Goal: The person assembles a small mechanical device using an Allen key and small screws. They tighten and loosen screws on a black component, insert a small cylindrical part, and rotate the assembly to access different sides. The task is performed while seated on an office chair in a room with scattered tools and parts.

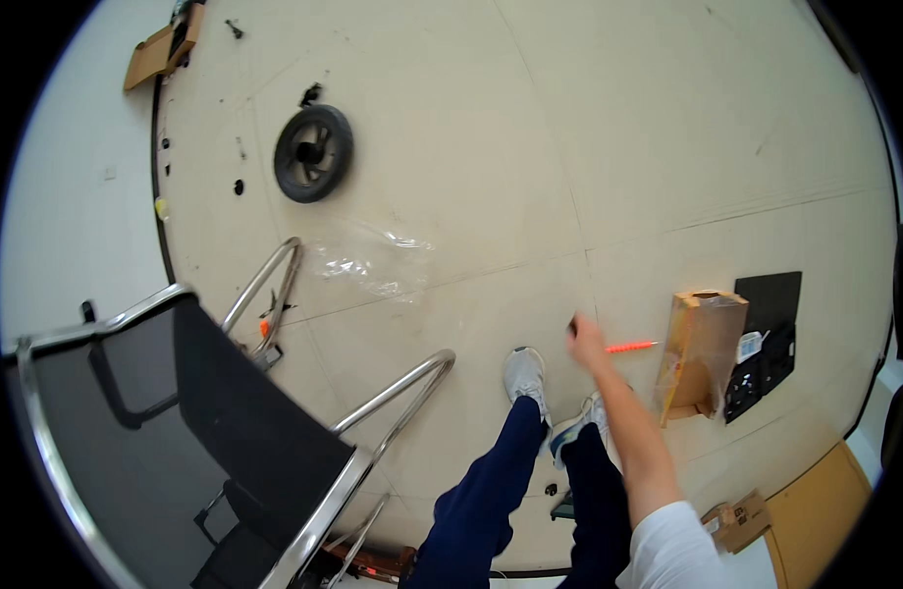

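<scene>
Above pale floor (687, 147), right hand (589, 344) curled, gripping small dark object (573, 326)

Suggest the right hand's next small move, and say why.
Perhaps turn the right hand palm up: a small dark thing shows at its fingertips, too blurred to identify, and the orange stick appears just beside the hand, so checking before reaching seems wise.

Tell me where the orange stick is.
In the head view, the orange stick is right of centre, between the right hand and the cardboard box.
</scene>
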{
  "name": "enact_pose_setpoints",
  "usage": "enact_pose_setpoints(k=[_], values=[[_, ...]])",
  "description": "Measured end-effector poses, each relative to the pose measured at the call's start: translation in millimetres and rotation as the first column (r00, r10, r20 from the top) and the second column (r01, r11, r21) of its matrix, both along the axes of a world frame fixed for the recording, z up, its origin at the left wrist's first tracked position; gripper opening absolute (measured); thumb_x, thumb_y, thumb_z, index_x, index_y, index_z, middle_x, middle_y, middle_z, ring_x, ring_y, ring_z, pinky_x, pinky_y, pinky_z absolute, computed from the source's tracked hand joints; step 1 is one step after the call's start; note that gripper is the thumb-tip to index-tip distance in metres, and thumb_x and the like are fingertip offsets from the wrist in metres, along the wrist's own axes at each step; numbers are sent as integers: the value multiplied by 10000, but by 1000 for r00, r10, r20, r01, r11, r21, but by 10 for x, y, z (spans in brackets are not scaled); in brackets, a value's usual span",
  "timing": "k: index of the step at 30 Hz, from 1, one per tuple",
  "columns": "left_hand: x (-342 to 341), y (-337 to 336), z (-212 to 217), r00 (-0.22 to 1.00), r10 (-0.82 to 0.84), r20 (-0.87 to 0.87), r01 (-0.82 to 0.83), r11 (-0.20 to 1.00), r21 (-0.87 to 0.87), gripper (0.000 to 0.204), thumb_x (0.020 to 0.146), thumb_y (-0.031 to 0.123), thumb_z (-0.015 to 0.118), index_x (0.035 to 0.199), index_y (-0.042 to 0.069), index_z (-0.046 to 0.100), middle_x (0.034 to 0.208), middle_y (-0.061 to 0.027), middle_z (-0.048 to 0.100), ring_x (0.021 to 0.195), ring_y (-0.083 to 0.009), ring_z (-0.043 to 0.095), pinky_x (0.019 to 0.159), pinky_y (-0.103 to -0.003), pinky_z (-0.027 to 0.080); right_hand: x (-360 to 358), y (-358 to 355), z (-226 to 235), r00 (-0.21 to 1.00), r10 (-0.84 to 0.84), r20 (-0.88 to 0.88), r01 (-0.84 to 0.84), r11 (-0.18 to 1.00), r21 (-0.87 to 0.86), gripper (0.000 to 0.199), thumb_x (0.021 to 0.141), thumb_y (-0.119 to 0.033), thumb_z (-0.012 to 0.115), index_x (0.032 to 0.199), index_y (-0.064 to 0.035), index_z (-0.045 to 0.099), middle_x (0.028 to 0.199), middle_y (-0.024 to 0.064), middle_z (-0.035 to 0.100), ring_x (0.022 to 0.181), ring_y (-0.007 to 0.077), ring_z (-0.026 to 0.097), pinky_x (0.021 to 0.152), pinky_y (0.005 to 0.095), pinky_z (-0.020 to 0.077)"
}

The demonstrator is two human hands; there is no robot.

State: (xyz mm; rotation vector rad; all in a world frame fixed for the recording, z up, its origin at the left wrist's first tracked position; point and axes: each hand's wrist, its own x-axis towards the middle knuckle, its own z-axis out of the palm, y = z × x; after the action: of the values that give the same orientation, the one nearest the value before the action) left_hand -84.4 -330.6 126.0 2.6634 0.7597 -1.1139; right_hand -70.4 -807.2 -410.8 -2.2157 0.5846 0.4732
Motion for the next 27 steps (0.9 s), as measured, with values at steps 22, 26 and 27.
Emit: enact_pose_setpoints(k=[22,26,27], values=[[-2080,1228,1490,958,151,243,14,824,-566,257,892,221,662,1040,12,665,1047,-170,662,1001,-285,653,841,-365,521,-3913,2528,5638,806,-461,-371,553,810,195,274,859,-100,504,924,11,747,627,99,615,512,171,606,435,316,490],[-2174,2198,1571,951,191,242,-45,862,-505,243,898,217,642,982,-4,696,947,-155,696,870,-275,685,794,-361,535,-4339,3222,5720,722,-457,-520,616,767,180,298,870,-147,495,911,6,748,631,52,558,482,145,541,418,304,462],[-2055,2386,1546,953,158,259,-22,887,-462,248,903,218,631,972,-10,701,926,-153,703,841,-274,689,786,-364,537,-4279,3382,5820,688,-485,-540,647,747,153,308,883,-148,480,907,16,740,615,26,505,467,125,496,412,292,444]])
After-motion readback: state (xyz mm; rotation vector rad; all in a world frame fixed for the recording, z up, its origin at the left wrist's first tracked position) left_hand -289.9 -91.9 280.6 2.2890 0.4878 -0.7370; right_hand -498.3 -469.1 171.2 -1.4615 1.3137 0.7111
